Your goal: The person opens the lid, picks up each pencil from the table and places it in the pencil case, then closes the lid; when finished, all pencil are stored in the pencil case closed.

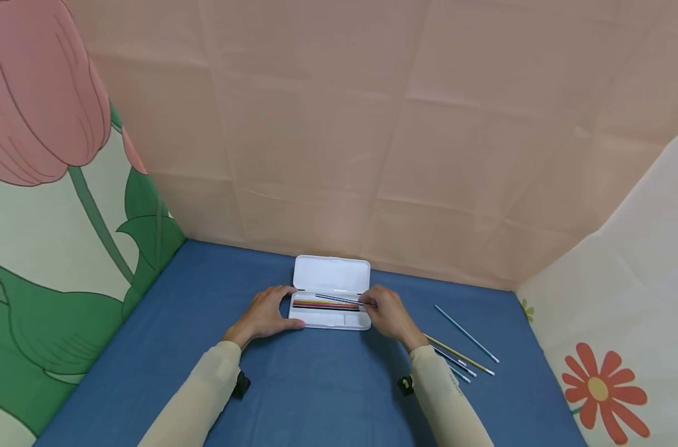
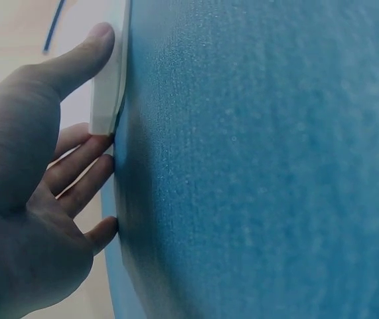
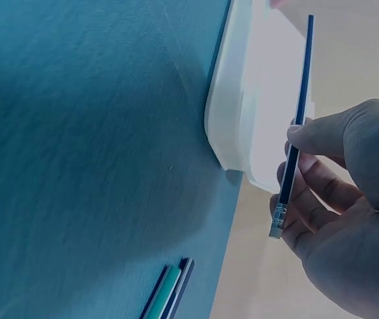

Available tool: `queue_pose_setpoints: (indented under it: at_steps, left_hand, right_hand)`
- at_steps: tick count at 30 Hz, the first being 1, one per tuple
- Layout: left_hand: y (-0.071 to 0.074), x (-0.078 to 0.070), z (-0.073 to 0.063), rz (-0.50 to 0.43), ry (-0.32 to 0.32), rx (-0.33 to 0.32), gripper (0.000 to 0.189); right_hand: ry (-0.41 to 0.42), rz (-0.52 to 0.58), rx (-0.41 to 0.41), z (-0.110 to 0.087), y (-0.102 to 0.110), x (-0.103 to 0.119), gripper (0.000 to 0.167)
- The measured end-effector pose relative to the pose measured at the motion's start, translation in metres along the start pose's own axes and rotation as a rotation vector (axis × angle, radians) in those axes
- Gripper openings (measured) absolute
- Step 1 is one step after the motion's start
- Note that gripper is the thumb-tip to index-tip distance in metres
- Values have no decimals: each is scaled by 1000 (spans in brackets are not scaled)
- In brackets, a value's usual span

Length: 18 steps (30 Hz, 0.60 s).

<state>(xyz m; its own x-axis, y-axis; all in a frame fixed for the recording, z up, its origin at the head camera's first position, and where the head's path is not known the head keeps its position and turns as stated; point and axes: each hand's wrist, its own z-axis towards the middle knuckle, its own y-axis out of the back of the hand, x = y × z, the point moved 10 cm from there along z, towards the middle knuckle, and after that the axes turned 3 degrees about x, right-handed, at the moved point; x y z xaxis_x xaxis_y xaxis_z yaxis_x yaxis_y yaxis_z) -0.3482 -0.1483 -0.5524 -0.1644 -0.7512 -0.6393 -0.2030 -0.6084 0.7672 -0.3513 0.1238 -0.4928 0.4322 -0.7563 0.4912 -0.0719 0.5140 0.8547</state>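
Observation:
A white pencil case lies on the blue cloth with its lid raised at the back. Several pencils, among them yellow, red and dark ones, lie side by side in its tray. My left hand holds the case's left end, thumb against the front wall and fingers round the end. Between thumb and fingertips my right hand pinches a dark blue pencil. Its silver ferrule and eraser point back toward the palm, while the far end hangs slanted over the tray.
To the right lie loose pencils: a light blue one apart, and a yellow one grouped with dark and teal ones, partly behind the right forearm. A tan cloth wall rises behind the table; flower-printed cloths stand left and right.

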Motion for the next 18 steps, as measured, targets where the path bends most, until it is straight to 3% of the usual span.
queue_pose_setpoints:
  at_steps: [7, 18]
  left_hand:
    - [-2, 1, 1, 7, -1, 8, 91]
    - [0, 2, 0, 4, 17, 9, 91]
  right_hand:
    - [40, -3, 18, 14, -9, 6, 19]
    - [22, -33, 71, 34, -28, 12, 19]
